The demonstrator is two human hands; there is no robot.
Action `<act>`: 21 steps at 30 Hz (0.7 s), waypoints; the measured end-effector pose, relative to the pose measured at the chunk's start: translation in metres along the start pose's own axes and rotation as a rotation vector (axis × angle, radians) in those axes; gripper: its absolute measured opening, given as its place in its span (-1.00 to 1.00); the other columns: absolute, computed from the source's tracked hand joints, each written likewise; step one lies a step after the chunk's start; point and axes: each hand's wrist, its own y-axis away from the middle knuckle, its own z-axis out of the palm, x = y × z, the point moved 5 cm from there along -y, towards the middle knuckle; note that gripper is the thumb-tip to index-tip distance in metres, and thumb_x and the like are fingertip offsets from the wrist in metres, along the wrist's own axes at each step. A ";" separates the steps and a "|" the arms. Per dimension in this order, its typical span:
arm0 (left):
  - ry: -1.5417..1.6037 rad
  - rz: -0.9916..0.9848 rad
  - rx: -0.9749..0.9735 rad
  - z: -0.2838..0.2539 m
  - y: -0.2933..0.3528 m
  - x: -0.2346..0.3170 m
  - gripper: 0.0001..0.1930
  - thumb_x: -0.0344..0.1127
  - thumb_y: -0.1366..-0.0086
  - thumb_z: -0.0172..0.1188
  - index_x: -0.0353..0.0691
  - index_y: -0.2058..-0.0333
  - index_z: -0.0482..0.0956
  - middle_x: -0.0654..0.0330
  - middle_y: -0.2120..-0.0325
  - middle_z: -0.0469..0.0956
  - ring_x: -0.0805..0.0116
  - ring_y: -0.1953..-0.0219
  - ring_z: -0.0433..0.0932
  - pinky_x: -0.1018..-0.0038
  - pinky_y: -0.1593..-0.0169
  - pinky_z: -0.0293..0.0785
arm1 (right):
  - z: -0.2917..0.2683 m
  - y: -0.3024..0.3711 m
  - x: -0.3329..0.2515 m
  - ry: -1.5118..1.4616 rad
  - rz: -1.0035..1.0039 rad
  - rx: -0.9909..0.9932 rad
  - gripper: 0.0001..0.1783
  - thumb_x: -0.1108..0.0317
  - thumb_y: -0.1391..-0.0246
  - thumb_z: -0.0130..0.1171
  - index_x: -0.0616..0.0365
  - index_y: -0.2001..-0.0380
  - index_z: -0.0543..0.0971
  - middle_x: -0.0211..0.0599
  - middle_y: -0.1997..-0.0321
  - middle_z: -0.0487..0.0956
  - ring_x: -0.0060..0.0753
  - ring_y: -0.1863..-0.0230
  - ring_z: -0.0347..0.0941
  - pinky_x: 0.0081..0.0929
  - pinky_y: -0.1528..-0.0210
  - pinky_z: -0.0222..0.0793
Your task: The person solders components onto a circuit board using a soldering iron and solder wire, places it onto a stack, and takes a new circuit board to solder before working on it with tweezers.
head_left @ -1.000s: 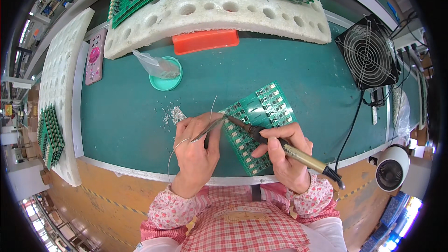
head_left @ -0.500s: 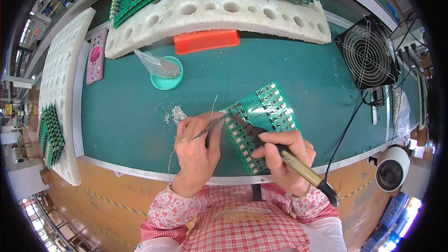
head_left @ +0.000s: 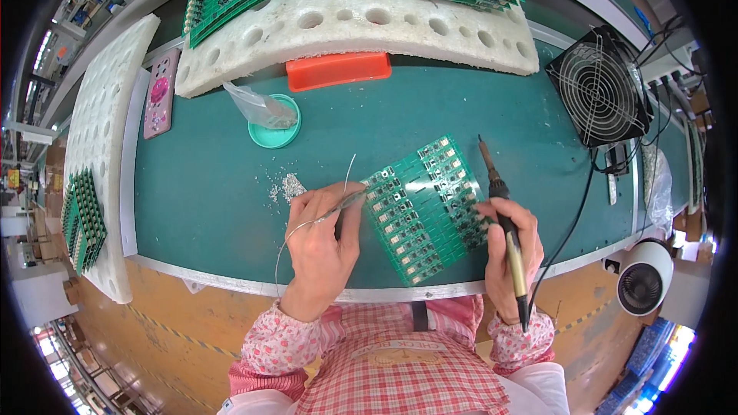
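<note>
A green circuit board panel [head_left: 419, 198] with rows of small parts lies tilted on the bench in front of me. At its left edge, my left hand [head_left: 317, 250] is closed on metal tweezers [head_left: 344, 204], whose tips are near the upper left corner. A thin solder wire [head_left: 281, 257] also runs through the left fingers, its free end sticking up. In my right hand [head_left: 511, 261] is a soldering iron [head_left: 500, 184] with a gold-coloured handle. The iron's tip points up, apart from the board, beyond its right edge.
Left of the board lies a heap of small pale parts [head_left: 292, 187]. A turquoise dish [head_left: 269, 138] holds a plastic bag [head_left: 265, 111]. Behind are a red tray [head_left: 338, 71] and white foam [head_left: 415, 38] bearing boards. A black fan [head_left: 600, 88] and a cord [head_left: 569, 223] are right, a phone [head_left: 160, 96] left.
My right hand has swung the soldering iron away from the board's left row to the right, tip now upward. The left hand has stayed almost in place.
</note>
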 end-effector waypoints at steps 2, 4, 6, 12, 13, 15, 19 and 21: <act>-0.016 0.009 -0.021 0.000 -0.003 0.000 -0.89 -0.57 -0.16 0.27 -0.32 0.30 0.65 0.17 0.28 0.67 0.17 0.24 0.58 0.36 0.13 0.47 | -0.003 0.006 -0.005 0.017 -0.067 -0.029 -0.70 0.54 -0.09 0.25 0.25 0.07 0.52 -0.13 0.24 0.65 -0.15 0.22 0.58 -0.33 0.16 0.49; -0.012 0.007 -0.029 -0.001 -0.002 -0.001 -0.89 -0.57 -0.17 0.27 -0.32 0.30 0.65 0.17 0.28 0.67 0.18 0.25 0.58 0.36 0.13 0.47 | -0.004 0.014 -0.003 -0.016 -0.078 -0.034 -0.68 0.57 -0.08 0.25 0.25 0.07 0.49 -0.16 0.27 0.66 -0.16 0.24 0.58 -0.34 0.18 0.50; -0.012 0.004 -0.038 -0.001 -0.002 0.000 -0.89 -0.57 -0.17 0.27 -0.33 0.31 0.65 0.17 0.28 0.67 0.18 0.25 0.59 0.36 0.13 0.47 | -0.005 0.017 0.001 -0.056 -0.075 0.001 -0.69 0.58 -0.07 0.25 0.24 0.09 0.48 -0.18 0.29 0.67 -0.17 0.26 0.60 -0.33 0.18 0.51; -0.017 -0.027 -0.043 0.000 -0.002 0.001 -0.90 -0.57 -0.18 0.27 -0.33 0.30 0.64 0.16 0.27 0.67 0.19 0.24 0.58 0.38 0.13 0.47 | 0.008 0.010 -0.009 -0.461 0.003 0.030 -0.79 0.57 -0.16 0.19 0.24 0.15 0.45 -0.19 0.39 0.70 -0.40 0.42 0.65 -0.50 0.33 0.55; -0.020 -0.007 -0.029 0.001 -0.002 0.001 -0.86 -0.60 -0.14 0.29 -0.32 0.30 0.64 0.18 0.28 0.67 0.19 0.26 0.60 0.38 0.13 0.45 | 0.018 0.006 -0.007 -0.574 0.114 -0.039 -0.81 0.57 -0.18 0.17 0.25 0.15 0.45 -0.19 0.41 0.69 -0.44 0.41 0.65 -0.53 0.35 0.55; -0.023 0.013 -0.018 0.002 -0.002 0.001 -0.82 -0.63 -0.09 0.31 -0.31 0.29 0.63 0.21 0.29 0.66 0.19 0.28 0.62 0.38 0.13 0.42 | 0.035 0.000 -0.009 -0.719 0.258 -0.115 -0.86 0.53 -0.24 0.13 0.27 0.15 0.44 -0.22 0.45 0.68 -0.60 0.43 0.59 -0.61 0.41 0.48; -0.033 0.042 -0.022 0.002 -0.003 0.002 -0.80 -0.64 -0.09 0.31 -0.30 0.28 0.62 0.21 0.28 0.65 0.21 0.29 0.62 0.35 0.13 0.42 | 0.050 -0.001 -0.005 -0.786 0.308 -0.136 -0.88 0.49 -0.29 0.10 0.27 0.15 0.44 -0.27 0.47 0.68 -0.73 0.49 0.46 -0.68 0.47 0.32; -0.030 0.047 -0.022 -0.001 -0.002 0.004 -0.80 -0.64 -0.09 0.31 -0.30 0.28 0.61 0.21 0.28 0.65 0.22 0.29 0.62 0.34 0.13 0.42 | 0.051 -0.001 -0.008 -0.780 0.318 -0.153 -0.88 0.50 -0.29 0.10 0.27 0.14 0.44 -0.26 0.46 0.68 -0.73 0.48 0.47 -0.68 0.45 0.33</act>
